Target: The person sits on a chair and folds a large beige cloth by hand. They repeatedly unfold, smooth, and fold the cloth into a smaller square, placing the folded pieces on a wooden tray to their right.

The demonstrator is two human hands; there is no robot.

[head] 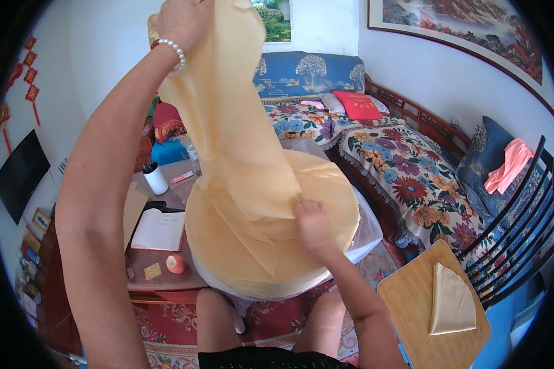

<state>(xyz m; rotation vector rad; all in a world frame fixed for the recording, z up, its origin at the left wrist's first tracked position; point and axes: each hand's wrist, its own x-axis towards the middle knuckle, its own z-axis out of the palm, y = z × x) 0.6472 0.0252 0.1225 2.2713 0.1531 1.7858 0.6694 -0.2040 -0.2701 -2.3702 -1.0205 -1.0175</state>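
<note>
A large thin yellow sheet (240,120), soft like a crepe or pancake, hangs from my raised left hand (184,23), which grips its upper edge near the top of the view. Its lower part rests on a round stack of similar sheets (267,272). My right hand (313,221) has curled fingers at the lower right edge of the lifted sheet; whether they pinch it is unclear. Clear plastic (367,230) lies under and around the stack. On a small wooden-topped table (397,295) at right lies one folded sheet in a wedge shape (452,302).
On the brown table (157,281) left of the stack are an open notebook (159,230), an apple (175,264), a cracker (152,271) and a white pen cup (155,180). A black slatted chair back (512,221) stands at right, before a sofa with floral covers (406,170).
</note>
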